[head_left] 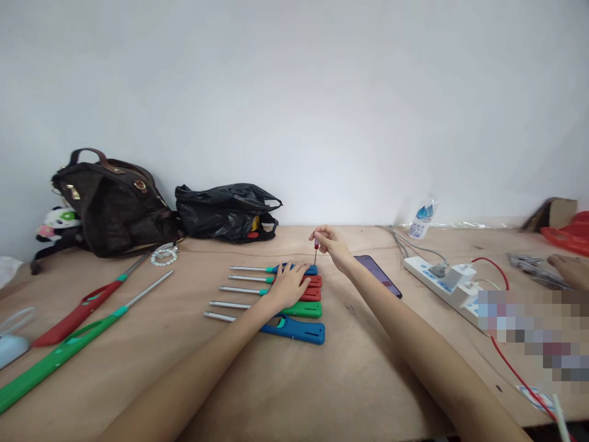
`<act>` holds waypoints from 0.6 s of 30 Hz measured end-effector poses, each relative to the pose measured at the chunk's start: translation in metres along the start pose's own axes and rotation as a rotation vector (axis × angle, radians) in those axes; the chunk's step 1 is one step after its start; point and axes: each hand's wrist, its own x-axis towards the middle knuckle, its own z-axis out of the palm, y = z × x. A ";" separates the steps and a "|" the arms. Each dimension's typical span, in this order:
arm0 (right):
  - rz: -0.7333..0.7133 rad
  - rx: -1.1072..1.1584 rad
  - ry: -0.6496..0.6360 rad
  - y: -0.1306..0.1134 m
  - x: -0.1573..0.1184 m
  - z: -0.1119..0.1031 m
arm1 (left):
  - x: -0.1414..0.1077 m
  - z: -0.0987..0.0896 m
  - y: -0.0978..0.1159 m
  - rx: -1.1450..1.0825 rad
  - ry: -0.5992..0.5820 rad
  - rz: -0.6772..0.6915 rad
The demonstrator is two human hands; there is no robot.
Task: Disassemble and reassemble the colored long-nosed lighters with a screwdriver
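Several long-necked lighters lie in a row on the table, metal tubes to the left: a blue one (313, 269) at the back, then red ones (313, 294), a green one (308, 309) and a blue one (301, 330) nearest me. My left hand (289, 285) rests with spread fingers over the back lighters, pressing on them. In my right hand (330, 244) a small red-handled screwdriver (316, 245) is pinched upright, its tip down at the handle end of the back blue lighter.
A phone (378, 276) and a white power strip (432, 277) with cables lie right. Left are a red lighter (78, 314), a green lighter (59, 359), a bracelet (164, 255) and a dark bag (115, 209). A black plastic bag (221, 212) stands behind. Another person's hand (570, 270) shows far right.
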 end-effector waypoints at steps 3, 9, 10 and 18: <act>0.004 -0.002 -0.019 0.001 0.000 0.000 | 0.000 -0.001 0.001 -0.006 -0.009 -0.003; 0.003 -0.005 0.015 0.005 -0.001 0.001 | 0.000 -0.001 0.000 -0.014 -0.008 -0.007; -0.011 -0.019 0.015 0.004 0.000 0.001 | 0.000 -0.001 0.000 -0.012 -0.005 -0.003; -0.216 -0.527 0.104 0.004 0.001 -0.003 | 0.000 0.001 -0.001 -0.003 0.008 0.011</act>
